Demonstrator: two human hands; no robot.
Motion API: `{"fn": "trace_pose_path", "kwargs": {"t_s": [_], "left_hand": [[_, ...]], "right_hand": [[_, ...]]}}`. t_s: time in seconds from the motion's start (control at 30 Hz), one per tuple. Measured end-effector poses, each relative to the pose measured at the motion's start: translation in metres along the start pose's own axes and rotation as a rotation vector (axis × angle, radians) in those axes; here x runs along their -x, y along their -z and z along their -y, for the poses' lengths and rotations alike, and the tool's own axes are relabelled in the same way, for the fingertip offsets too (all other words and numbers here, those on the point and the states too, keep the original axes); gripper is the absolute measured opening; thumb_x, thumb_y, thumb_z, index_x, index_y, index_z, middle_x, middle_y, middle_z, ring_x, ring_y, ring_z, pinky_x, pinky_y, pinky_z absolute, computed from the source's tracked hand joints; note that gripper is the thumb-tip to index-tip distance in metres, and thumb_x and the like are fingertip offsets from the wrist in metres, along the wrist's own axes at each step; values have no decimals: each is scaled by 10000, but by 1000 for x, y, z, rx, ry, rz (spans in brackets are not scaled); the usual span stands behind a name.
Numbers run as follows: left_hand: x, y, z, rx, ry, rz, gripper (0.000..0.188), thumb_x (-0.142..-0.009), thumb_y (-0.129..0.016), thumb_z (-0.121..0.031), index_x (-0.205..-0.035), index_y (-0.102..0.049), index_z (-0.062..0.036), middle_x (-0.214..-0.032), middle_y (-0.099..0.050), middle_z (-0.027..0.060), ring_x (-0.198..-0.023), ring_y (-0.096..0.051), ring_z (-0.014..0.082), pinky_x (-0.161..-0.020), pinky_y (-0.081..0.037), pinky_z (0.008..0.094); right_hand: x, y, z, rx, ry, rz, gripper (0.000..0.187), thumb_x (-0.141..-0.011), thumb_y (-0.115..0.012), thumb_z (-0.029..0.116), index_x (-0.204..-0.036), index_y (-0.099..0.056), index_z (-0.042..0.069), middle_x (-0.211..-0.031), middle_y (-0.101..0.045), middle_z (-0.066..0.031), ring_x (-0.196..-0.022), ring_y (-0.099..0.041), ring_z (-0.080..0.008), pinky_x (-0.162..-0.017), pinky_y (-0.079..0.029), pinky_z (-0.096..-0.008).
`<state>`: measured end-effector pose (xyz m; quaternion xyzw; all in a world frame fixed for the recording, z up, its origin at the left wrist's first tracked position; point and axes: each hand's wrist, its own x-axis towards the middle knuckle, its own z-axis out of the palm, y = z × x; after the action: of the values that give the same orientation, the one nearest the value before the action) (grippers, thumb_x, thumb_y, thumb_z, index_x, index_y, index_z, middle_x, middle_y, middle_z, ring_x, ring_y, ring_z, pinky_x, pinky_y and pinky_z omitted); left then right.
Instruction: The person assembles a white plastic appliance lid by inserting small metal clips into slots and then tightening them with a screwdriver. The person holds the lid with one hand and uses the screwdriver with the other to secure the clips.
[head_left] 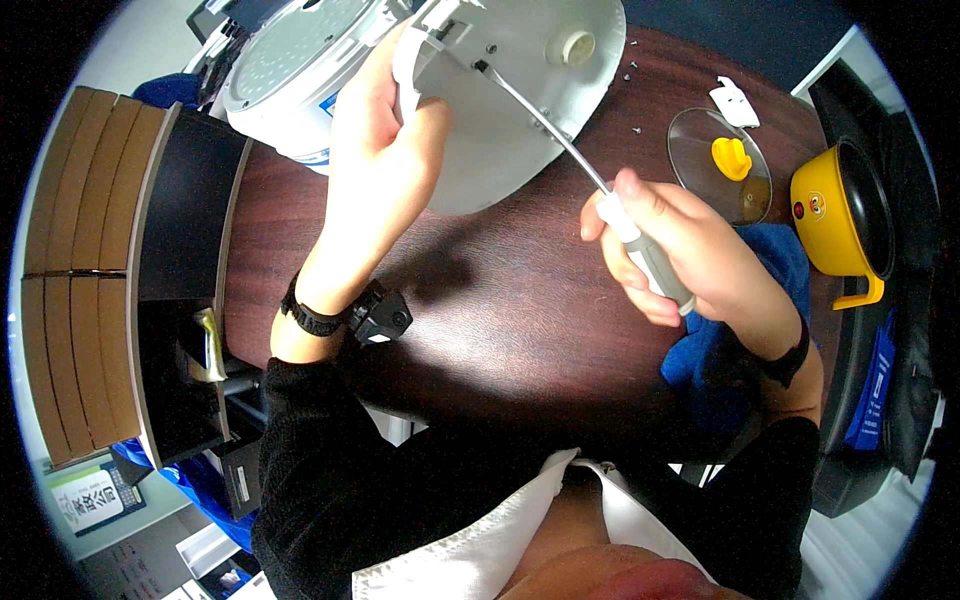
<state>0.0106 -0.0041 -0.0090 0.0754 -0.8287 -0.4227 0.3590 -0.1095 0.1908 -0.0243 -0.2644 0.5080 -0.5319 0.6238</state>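
In my right hand (690, 245) is a screwdriver (648, 262) with a grey and white handle, my fingers closed around the handle. Its long metal shaft slants up to the left, and the dark tip meets the inner side of a large white plastic shell (480, 150) near a small hole. My left hand (390, 150) grips a white bracket-like edge of that shell, thumb toward me. Behind the left hand stands a white appliance (290, 75) with a round, dotted metal plate on top; it looks like a rice cooker. The left fingertips are hidden behind the edge.
Several small screws (636, 130) lie on the dark wooden table (500, 290). To the right are a glass lid (690, 150) with a yellow knob, a white plastic piece (735, 103), a yellow pot (825, 210) and a blue cloth (700, 360). Brown boxes (80, 220) stand at left.
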Motion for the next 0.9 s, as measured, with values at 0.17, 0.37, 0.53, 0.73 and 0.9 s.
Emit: {"fn": "trace_pose_path", "kwargs": {"t_s": [0.17,0.37,0.53,0.73,0.9], "left_hand": [[2,1,-5,-109,21,27,407,-697,-452,-20,-1097,-519,17,-824,-517,16,-743,-443,88,-681,-371,220],[3,1,-9,-77,35,67,422,-695,-459,-25,-1111,-512,14,-828,-513,9,-745,-435,78,-675,-363,211],[10,0,-1,-12,126,-55,385,-700,-464,-7,-1081,-519,9,-828,-506,-6,-745,-427,62,-662,-350,198],[11,4,-2,-72,70,-59,364,-696,-466,3,-1055,-521,12,-813,-500,-12,-710,-416,54,-642,-343,192],[9,7,2,-89,50,-20,351,-703,-470,-8,-1049,-522,19,-835,-520,4,-735,-445,73,-662,-362,208]], "right_hand": [[0,7,-5,1264,576,-639,283,-803,-609,332,-829,-531,62,-588,-541,-107,-497,-536,-284,-459,-414,-360],[8,2,3,1591,719,-839,304,-769,-632,345,-823,-531,64,-603,-561,-121,-554,-566,-308,-480,-426,-381],[-9,10,-7,1057,456,-420,285,-824,-599,311,-769,-518,44,-551,-518,-118,-481,-538,-272,-445,-401,-340],[-7,-4,-12,4,33,85,433,-919,-381,446,-854,-478,29,-512,-423,-17,-333,-361,-88,-315,-297,-230],[-3,2,-8,-499,-191,303,510,-916,-327,498,-876,-482,14,-534,-431,-35,-316,-356,-98,-288,-287,-238]]}}
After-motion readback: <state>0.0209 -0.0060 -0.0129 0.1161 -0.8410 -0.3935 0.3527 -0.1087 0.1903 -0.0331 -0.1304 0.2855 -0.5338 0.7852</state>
